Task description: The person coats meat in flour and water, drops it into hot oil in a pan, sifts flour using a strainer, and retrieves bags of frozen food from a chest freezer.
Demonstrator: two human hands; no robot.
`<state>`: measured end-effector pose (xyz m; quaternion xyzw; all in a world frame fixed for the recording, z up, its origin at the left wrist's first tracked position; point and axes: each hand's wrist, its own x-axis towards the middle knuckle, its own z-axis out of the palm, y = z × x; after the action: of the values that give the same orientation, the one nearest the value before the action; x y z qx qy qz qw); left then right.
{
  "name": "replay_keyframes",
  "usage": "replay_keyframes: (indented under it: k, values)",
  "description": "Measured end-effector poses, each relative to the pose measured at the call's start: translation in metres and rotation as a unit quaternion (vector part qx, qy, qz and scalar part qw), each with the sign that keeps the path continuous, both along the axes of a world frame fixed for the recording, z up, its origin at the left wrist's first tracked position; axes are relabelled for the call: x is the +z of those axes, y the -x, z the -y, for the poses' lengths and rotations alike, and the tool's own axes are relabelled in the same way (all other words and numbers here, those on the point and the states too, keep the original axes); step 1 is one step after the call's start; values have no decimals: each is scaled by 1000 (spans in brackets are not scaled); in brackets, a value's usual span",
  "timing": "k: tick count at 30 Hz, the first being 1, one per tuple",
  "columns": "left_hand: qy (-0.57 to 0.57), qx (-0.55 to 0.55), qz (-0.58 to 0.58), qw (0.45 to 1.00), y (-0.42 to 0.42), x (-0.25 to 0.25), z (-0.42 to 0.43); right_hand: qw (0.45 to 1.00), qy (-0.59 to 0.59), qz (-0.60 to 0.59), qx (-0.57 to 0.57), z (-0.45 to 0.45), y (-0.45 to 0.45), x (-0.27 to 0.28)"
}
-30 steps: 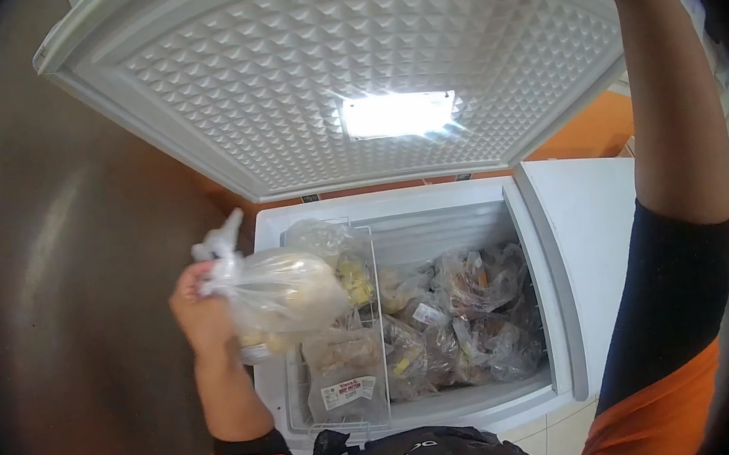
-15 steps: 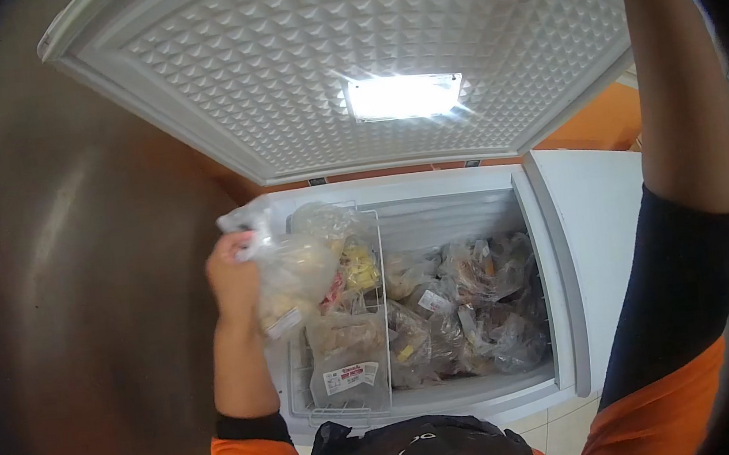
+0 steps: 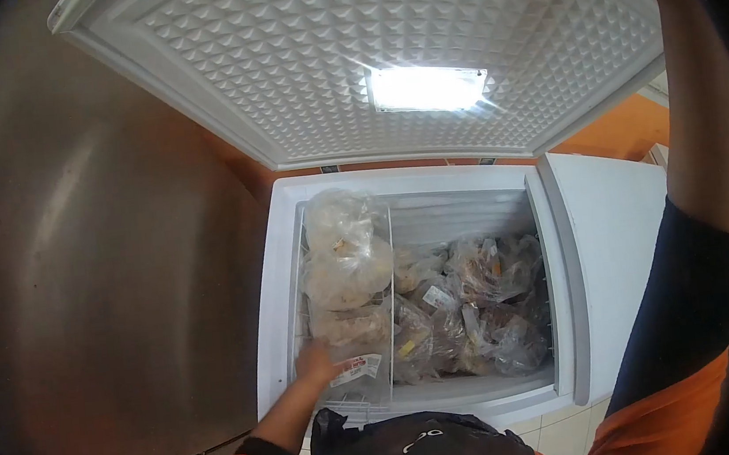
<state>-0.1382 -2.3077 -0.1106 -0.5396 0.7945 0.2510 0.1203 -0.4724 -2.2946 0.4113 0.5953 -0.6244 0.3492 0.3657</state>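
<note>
Low on the left side of the chest freezer, my left hand (image 3: 317, 364) is over the near end of the wire basket (image 3: 393, 264). Its fingers are smeared by motion. Right beside it lies a clear plastic bag with a white and red printed label (image 3: 357, 369); whether I touch it I cannot tell. Farther back in the same basket rests a knotted clear bag of pale food (image 3: 347, 272), with another cloudy plastic bag (image 3: 337, 217) behind it. My right arm reaches up along the raised freezer lid (image 3: 295, 75); the hand itself is past the top edge.
Several clear bags of frozen food (image 3: 470, 305) fill the freezer's deeper right part. The white freezer rim (image 3: 273, 326) surrounds both sections. A large brown-grey metal surface (image 3: 104, 281) stands to the left, and a white surface (image 3: 613, 228) adjoins on the right. A lamp (image 3: 430, 87) glows in the lid.
The bag of pale food has left my left hand and now lies in the basket, over the yellow and red packs. That hand has moved down toward the labelled bag.
</note>
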Motion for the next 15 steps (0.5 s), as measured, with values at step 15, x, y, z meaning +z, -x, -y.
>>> replay_keyframes:
  k: [15]
  values:
    - [-401,473,-571,538,-27,69,32,1000,-12,11,1,-5,-7,-1]
